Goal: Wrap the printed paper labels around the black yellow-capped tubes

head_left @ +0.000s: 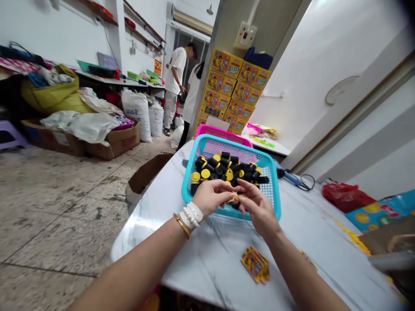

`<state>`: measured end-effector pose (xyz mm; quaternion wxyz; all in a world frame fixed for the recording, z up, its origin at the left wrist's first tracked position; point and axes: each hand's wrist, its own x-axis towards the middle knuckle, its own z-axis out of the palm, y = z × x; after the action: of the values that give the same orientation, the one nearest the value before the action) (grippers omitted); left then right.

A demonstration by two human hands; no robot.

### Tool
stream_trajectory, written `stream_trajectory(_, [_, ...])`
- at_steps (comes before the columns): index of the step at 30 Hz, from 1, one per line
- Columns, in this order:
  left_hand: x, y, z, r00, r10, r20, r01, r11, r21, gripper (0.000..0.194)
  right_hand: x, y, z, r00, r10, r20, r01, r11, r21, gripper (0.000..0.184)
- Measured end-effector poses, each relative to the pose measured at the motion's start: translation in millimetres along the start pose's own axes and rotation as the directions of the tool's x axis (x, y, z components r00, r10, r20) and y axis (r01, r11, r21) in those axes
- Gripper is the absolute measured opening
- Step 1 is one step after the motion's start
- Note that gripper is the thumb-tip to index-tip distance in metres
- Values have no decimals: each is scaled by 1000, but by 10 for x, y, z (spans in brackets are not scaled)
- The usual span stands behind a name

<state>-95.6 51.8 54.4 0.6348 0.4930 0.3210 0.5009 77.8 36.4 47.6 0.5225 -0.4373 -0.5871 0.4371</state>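
Observation:
My left hand point(210, 198) and my right hand point(261, 211) meet over the near rim of a turquoise plastic basket point(276, 196). Between their pinched fingertips is a small printed orange piece point(234, 198); my fingers cover much of it, so its exact kind does not show. Inside the basket lies a heap of small black cylinders with yellow ends point(205, 173). A fanned stack of printed yellow-orange cards point(255, 264) rests on the table below my right hand.
The marbled white table point(201, 252) has a rounded left edge, with an open cardboard box point(145, 175) beside it. Behind stand a pink basket point(223, 131) and stacked yellow boxes point(225, 82). A red plastic bag point(345, 196) lies right. Two people stand farther back.

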Motion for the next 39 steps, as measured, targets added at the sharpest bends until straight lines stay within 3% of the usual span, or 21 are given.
stream_trajectory(4, [13,-75,7,999,44,-12,-42,993,110,18,-15,27,-98,983,162,87,-159,987,-39,38])
stream_trajectory(10, [15,-125,28,994,111,-15,-106,975,194,15,-117,56,-54,976,191,102,-187,981,-49,35])
stream_trajectory(12, [-13,-116,59,979,188,-73,-164,954,252,18,-138,82,-24,983,175,49,-174,984,-28,38])
stream_trajectory(15, [-88,-83,118,907,369,-202,-285,893,348,15,-134,131,-6,987,135,-89,-134,991,25,43])
stream_trajectory(17, [-149,-62,162,877,431,-212,-335,866,372,19,-116,150,-8,980,113,-162,-105,993,60,44])
stream_trajectory(19, [-204,-55,204,873,452,-183,-360,850,384,24,-102,150,-12,975,99,-199,-83,993,87,43])
stream_trajectory(24, [-255,-99,273,871,464,-161,-361,827,431,16,-115,139,-17,967,70,-245,-42,992,118,40])
stream_trajectory(28, [-218,-143,268,896,409,-174,-313,859,404,13,-160,177,-8,964,31,-262,-7,996,89,36])
stream_trajectory(32, [-158,-141,217,928,312,-202,-236,914,330,15,-209,177,48,982,-30,-185,27,999,-21,33])
stream_trajectory(35, [-106,-124,156,930,281,-238,-196,925,325,11,-195,108,53,992,-46,-115,38,997,-68,30])
stream_trajectory(39, [-59,-125,107,932,245,-268,-159,939,305,10,-117,22,-29,989,-57,-135,41,992,-120,28])
